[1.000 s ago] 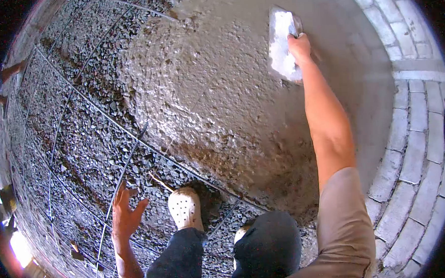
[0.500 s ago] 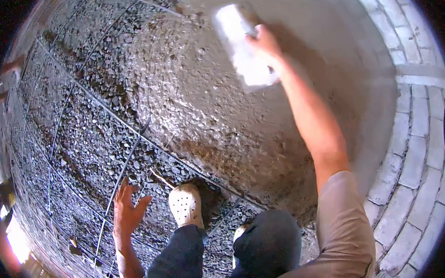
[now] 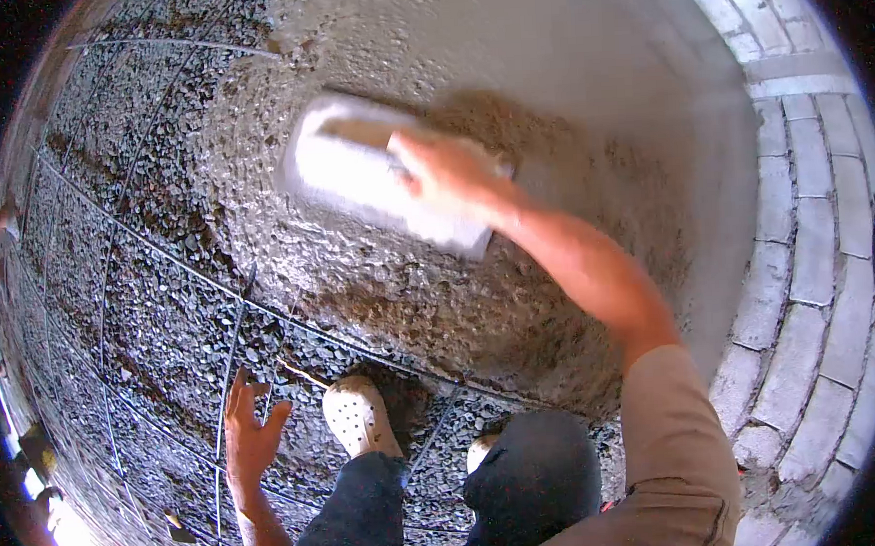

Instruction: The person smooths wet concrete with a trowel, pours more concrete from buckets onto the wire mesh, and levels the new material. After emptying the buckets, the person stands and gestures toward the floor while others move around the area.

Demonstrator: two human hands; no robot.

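Note:
My right hand point(image 3: 443, 178) is wrapped around the handle of a wide rectangular finishing trowel point(image 3: 341, 180), whose pale metal blade is blurred and glaring. The blade lies over wet concrete point(image 3: 564, 43), across its rough, pebbly part. Behind it, toward the wall, the concrete surface is smoother. My left hand point(image 3: 251, 439) hovers over dark gravel point(image 3: 166, 314) with its fingers apart and holds nothing. A thin steel bar point(image 3: 229, 380) runs just beside its fingers.
A grid of reinforcing bars point(image 3: 178, 263) lies over the gravel on the left. My feet in white clogs point(image 3: 356, 413) stand at the concrete's near edge. A block wall point(image 3: 808, 257) curves along the right. Parts of other people point(image 3: 1, 222) show at the far left.
My right hand has swept the trowel left and nearer to me, and the blade has turned more crosswise. My left hand has barely moved; the view has shifted slightly.

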